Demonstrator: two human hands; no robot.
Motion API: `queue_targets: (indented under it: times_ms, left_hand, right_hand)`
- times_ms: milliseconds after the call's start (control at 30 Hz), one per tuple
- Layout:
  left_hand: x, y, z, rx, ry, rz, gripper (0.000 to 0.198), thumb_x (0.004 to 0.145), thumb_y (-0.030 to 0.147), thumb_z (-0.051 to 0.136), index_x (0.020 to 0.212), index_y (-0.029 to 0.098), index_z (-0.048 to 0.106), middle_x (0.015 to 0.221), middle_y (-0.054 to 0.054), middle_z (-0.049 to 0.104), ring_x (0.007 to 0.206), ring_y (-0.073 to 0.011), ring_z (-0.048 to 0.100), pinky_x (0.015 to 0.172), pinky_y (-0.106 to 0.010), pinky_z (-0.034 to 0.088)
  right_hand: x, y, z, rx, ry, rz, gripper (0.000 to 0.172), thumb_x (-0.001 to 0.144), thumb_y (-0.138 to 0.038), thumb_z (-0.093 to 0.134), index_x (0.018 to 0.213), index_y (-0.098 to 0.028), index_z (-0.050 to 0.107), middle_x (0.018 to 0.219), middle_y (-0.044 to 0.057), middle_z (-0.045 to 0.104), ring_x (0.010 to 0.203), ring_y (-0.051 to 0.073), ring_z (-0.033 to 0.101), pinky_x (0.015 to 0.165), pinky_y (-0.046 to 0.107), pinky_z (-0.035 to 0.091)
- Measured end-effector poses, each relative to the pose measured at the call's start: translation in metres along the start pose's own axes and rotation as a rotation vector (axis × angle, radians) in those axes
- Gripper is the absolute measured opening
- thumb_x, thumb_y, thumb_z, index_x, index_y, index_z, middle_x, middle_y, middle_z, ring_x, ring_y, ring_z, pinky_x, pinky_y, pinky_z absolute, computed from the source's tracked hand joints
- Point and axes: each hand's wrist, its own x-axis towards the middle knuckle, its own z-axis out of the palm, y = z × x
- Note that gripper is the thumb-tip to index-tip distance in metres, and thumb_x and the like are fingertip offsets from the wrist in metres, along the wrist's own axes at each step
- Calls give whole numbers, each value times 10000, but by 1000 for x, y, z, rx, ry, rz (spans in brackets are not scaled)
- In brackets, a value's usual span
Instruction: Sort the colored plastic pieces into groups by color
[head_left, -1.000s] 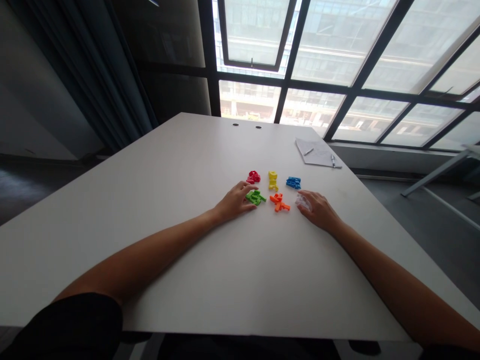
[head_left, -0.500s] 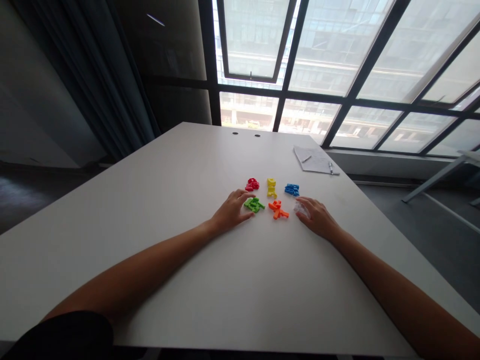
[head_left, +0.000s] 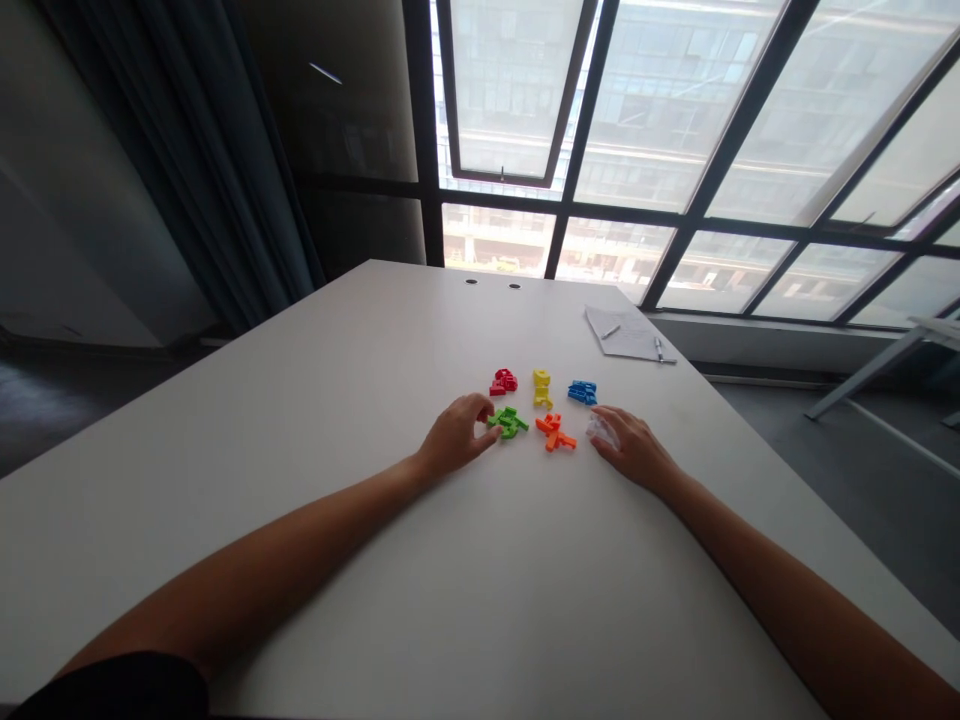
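Note:
My left hand [head_left: 459, 435] rests on the white table at the left side of a small pile of green plastic pieces [head_left: 509, 423]. Its thumb and fingers are curved and apart, with the fingertips at the edge of the pile. On the other side, my right hand [head_left: 636, 446] cups a pile of clear or whitish pieces [head_left: 603, 431], thumb and fingers apart around it; part of this pile is hidden. Orange pieces [head_left: 555, 434] lie between the two hands. Farther back sit red pieces [head_left: 504, 382], yellow pieces [head_left: 541, 388] and blue pieces [head_left: 582, 391].
Paper sheets [head_left: 630, 335] with a pen [head_left: 611, 332] and another pen-like item [head_left: 659, 349] lie at the table's right edge. Two dark round holes are near the far end of the table [head_left: 420, 310]. Large windows stand behind, and a dark curtain [head_left: 217, 180] hangs at left.
My left hand has drawn back slightly to the left from the green pieces, its fingers more curled. My right hand stays by the whitish pieces. The view has tilted up a little.

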Motion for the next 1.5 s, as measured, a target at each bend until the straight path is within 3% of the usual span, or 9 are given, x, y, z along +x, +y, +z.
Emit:
queue_targets:
  times_ms: [133, 367, 533, 700, 900, 1100, 1167, 1300, 1500]
  left_hand:
    - [-7, 5, -7, 1, -165, 1, 274, 940, 330, 632, 738, 201, 500, 644, 50, 535, 559, -113, 444, 583, -261, 332]
    - [-34, 16, -20, 61, -311, 285, 290, 991, 310, 587, 733, 200, 510, 646, 45, 563, 555, -112, 434, 576, -270, 293]
    - [-62, 23, -33, 105, -297, 396, 307, 1036, 285, 550, 742, 208, 504, 652, 41, 581, 553, -119, 469, 581, -289, 318]
    - [-74, 32, -37, 176, -235, 449, 298, 1044, 273, 532, 753, 212, 516, 653, 28, 586, 557, -136, 500, 580, -308, 339]
    - [-75, 46, -40, 271, -205, 495, 279, 1060, 339, 526, 824, 209, 601, 712, -7, 629, 623, -167, 569, 618, -313, 412]
    - [-73, 45, -51, 223, -173, 432, 189, 1051, 351, 569, 1041, 206, 689, 977, -58, 768, 874, -216, 720, 826, -365, 549]
    - [-73, 45, -56, 214, -214, 368, 291, 1035, 414, 610, 1231, 212, 685, 1201, -94, 770, 1076, -260, 730, 954, -407, 562]
    - [-74, 44, -62, 222, -344, 260, 831, 960, 654, 669, 1619, 205, 436, 1602, -156, 536, 1444, -350, 549, 1198, -499, 458]
    - [-80, 34, -53, 206, -652, 308, 1164, 914, 844, 573, 1734, 140, 140, 1735, -223, 230, 1604, -402, 288, 1338, -537, 195]
  right_hand:
    - [2, -8, -7, 4, 81, -39, 500, 1005, -415, 592, 1448, -182, 575, 1412, 189, 667, 1273, 360, 648, 1057, 575, 525]
    - [4, -70, -35, 111, 231, -363, 312, 1013, -241, 624, 1321, -228, 674, 1241, 122, 766, 1162, 289, 700, 1018, 508, 546]
    - [-6, -132, -38, 216, 132, -495, 481, 1016, -228, 629, 1492, -210, 566, 1371, 143, 717, 1300, 298, 653, 1095, 521, 538]
    - [-10, -168, -30, 178, -111, -470, 835, 1022, -481, 650, 1684, -111, 298, 1653, 240, 446, 1561, 389, 398, 1229, 606, 428]
    - [-19, -178, -28, 143, -271, -465, 1086, 970, -653, 665, 1722, -77, 133, 1739, 259, 221, 1639, 416, 170, 1301, 628, 305]
    - [-30, -173, -27, 124, -246, -393, 1044, 1000, -596, 650, 1727, -94, 94, 1741, 242, 233, 1644, 397, 157, 1303, 618, 313]
    - [-30, -172, -27, 127, -234, -368, 1029, 1004, -575, 652, 1728, -100, 97, 1745, 236, 227, 1646, 396, 153, 1302, 624, 313]
    - [-29, -172, -24, 123, -257, -337, 1049, 991, -634, 633, 1725, -90, 119, 1766, 226, 140, 1653, 409, 72, 1319, 645, 241]
    - [-22, -170, -21, 196, -573, -246, 1147, 946, -812, 546, 1713, -69, 126, 1761, 226, 67, 1652, 403, 27, 1351, 607, 118]
